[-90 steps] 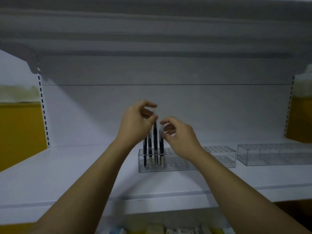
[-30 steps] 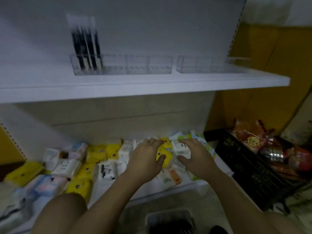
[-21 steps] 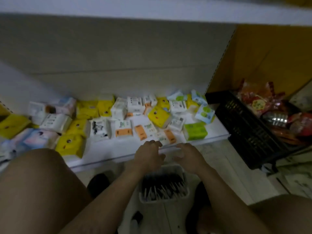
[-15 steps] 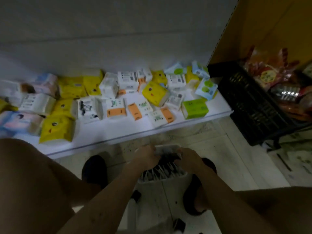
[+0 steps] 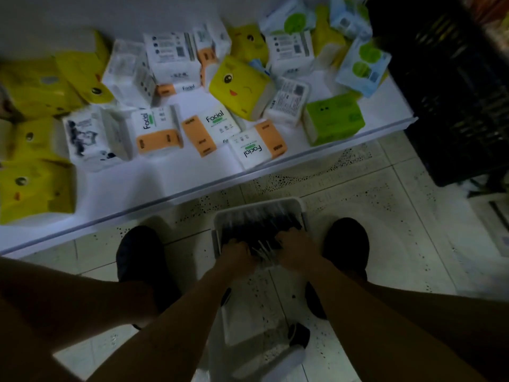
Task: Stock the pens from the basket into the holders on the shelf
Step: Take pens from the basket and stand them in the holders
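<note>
A white plastic basket (image 5: 259, 204) stands on the tiled floor between my feet, filled with dark pens (image 5: 261, 226). Both my hands are down inside its near end. My left hand (image 5: 236, 255) and my right hand (image 5: 294, 245) curl their fingers into the pile, with a small bunch of pens (image 5: 262, 252) held between them, its pale tips pointing toward me. The fingertips are hidden among the pens. The pen holders on the upper shelf are out of view.
The low white shelf (image 5: 192, 186) just beyond the basket carries several tissue packs (image 5: 239, 86). A black crate (image 5: 454, 92) stands at the right. My black shoes (image 5: 137, 252) flank the basket. A second pale container (image 5: 264, 351) lies on the floor nearer to me.
My view dropped from the upper shelf and its holders to the floor. Both hands left the pens in the holder, came down past the tissue shelf and went into the basket.
</note>
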A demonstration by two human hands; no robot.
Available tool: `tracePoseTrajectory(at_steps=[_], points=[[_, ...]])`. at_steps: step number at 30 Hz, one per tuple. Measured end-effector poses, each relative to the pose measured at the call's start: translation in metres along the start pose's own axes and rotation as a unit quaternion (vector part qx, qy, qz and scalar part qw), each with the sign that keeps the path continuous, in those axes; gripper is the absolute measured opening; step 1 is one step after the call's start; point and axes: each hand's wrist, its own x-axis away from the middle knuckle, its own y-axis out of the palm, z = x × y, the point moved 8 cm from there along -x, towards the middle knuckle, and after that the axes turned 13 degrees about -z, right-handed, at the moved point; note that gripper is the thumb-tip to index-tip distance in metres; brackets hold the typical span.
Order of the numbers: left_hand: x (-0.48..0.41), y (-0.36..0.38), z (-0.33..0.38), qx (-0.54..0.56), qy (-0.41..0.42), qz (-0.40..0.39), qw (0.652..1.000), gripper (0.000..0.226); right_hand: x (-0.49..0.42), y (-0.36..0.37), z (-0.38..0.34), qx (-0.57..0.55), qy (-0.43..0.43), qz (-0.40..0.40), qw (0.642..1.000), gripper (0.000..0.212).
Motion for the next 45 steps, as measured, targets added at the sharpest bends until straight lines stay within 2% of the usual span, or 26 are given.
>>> tracePoseTrajectory(at_steps=[5,9,13,16,20,23,25,28,31,33,35,37,39,42,45], points=[[-0.007,-0.004,-0.006,0.046,0.012,0.052,0.997,0.028,-0.011,0.015,0.002,0.052,0.029,0.033,0.998,0.048],[-0.002,-0.008,-0.015,0.086,0.003,0.098,0.992,0.018,-0.015,0.018,-0.002,0.056,0.033,0.011,0.998,0.053],[0.004,-0.013,-0.022,0.110,-0.007,0.133,0.985,0.016,-0.014,0.015,-0.004,0.052,0.053,0.026,0.997,0.047],[0.010,-0.014,-0.026,0.140,-0.025,0.124,0.982,0.016,-0.012,0.011,0.001,0.012,0.056,0.055,0.997,0.031],[0.026,-0.012,-0.029,0.237,-0.028,0.122,0.963,0.014,0.001,0.006,0.010,-0.093,0.061,0.074,0.991,0.024],[0.036,-0.010,-0.023,0.261,-0.007,0.112,0.959,0.016,0.014,-0.001,0.017,-0.189,0.065,0.107,0.974,0.016],[0.044,-0.011,-0.017,0.278,0.017,0.108,0.954,0.008,0.023,-0.003,0.017,-0.256,0.056,0.107,0.959,0.016],[0.055,-0.010,-0.010,0.236,0.038,0.114,0.964,0.015,0.035,-0.004,0.006,-0.262,0.026,0.084,0.961,0.025],[0.078,-0.017,-0.003,0.219,0.056,0.173,0.959,0.022,0.048,-0.005,-0.006,-0.238,0.017,0.067,0.969,0.011],[0.094,-0.024,0.002,0.187,0.074,0.203,0.958,0.028,0.058,-0.008,-0.011,-0.248,0.017,0.085,0.965,0.006],[0.108,-0.029,0.007,0.181,0.102,0.210,0.955,0.028,0.069,-0.016,-0.016,-0.262,0.016,0.131,0.956,0.020],[0.122,-0.033,0.010,0.222,0.132,0.206,0.944,0.020,0.082,-0.024,-0.026,-0.257,-0.002,0.166,0.952,0.031],[0.137,-0.040,0.011,0.260,0.149,0.224,0.927,0.012,0.097,-0.031,-0.039,-0.252,-0.043,0.191,0.948,0.031],[0.161,-0.053,0.014,0.316,0.168,0.269,0.894,0.003,0.123,-0.049,-0.048,-0.297,-0.097,0.250,0.916,0.031],[0.191,-0.070,0.026,0.318,0.213,0.308,0.871,0.017,0.143,-0.067,-0.062,-0.326,-0.132,0.266,0.897,0.020]])
